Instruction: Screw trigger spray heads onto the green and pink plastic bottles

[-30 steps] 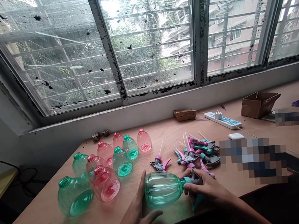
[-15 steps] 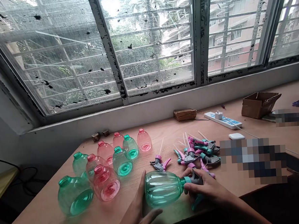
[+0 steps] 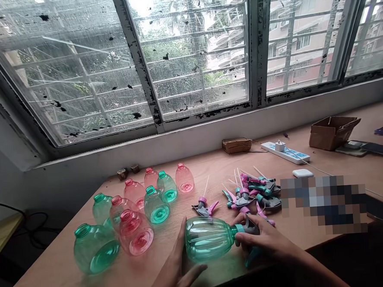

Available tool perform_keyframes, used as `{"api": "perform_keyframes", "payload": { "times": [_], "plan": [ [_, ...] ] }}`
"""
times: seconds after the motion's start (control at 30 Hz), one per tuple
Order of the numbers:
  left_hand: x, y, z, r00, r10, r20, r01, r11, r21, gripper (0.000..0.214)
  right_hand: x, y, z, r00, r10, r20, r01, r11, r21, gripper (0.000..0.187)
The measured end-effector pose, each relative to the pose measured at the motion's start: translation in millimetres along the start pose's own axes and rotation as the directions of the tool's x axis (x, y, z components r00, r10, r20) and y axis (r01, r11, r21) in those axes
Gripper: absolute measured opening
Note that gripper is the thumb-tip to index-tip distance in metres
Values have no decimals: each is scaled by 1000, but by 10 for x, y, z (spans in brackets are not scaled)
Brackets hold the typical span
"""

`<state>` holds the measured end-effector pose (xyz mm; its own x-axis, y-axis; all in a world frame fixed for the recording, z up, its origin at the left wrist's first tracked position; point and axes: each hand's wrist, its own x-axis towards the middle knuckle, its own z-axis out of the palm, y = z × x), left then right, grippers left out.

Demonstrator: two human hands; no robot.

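A green plastic spray bottle (image 3: 207, 239) lies on its side near the front edge of the wooden table (image 3: 212, 170). My left hand (image 3: 176, 272) cups its base, thumb and fingers spread around it. My right hand (image 3: 264, 239) is closed round the grey and teal trigger head (image 3: 248, 229) at the bottle's neck. Just beyond lies one loose pink and grey trigger head (image 3: 204, 207), and to its right a pile of several more trigger heads (image 3: 254, 192) with thin dip tubes.
Several empty green and pink bottles (image 3: 134, 214) stand and lie at the left. Further back are a small brown block (image 3: 236, 145), a white power strip (image 3: 285, 152), a white earbud case (image 3: 302, 173) and an open cardboard box (image 3: 332, 132). A window runs behind.
The view has shifted very slightly. Both hands and the green bottle stay almost where they were.
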<state>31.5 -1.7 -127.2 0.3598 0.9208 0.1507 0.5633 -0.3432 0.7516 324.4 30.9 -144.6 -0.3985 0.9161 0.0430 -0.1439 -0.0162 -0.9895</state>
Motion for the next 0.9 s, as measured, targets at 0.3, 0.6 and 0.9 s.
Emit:
{"api": "perform_keyframes", "payload": {
  "times": [0.3, 0.6, 0.9],
  "plan": [
    [3, -34, -30, 999, -29, 35, 30, 999, -31, 87, 12, 0, -3, 1000, 4, 4, -4, 1000, 1, 39],
    [-11, 14, -2, 999, -23, 29, 24, 999, -27, 103, 16, -8, 3, 1000, 15, -16, -15, 1000, 2, 41],
    [-7, 4, -17, 999, -46, 4, 46, 999, 8, 89, 21, 4, 4, 1000, -1, 1, 1, 1000, -16, 40]
  ]
}}
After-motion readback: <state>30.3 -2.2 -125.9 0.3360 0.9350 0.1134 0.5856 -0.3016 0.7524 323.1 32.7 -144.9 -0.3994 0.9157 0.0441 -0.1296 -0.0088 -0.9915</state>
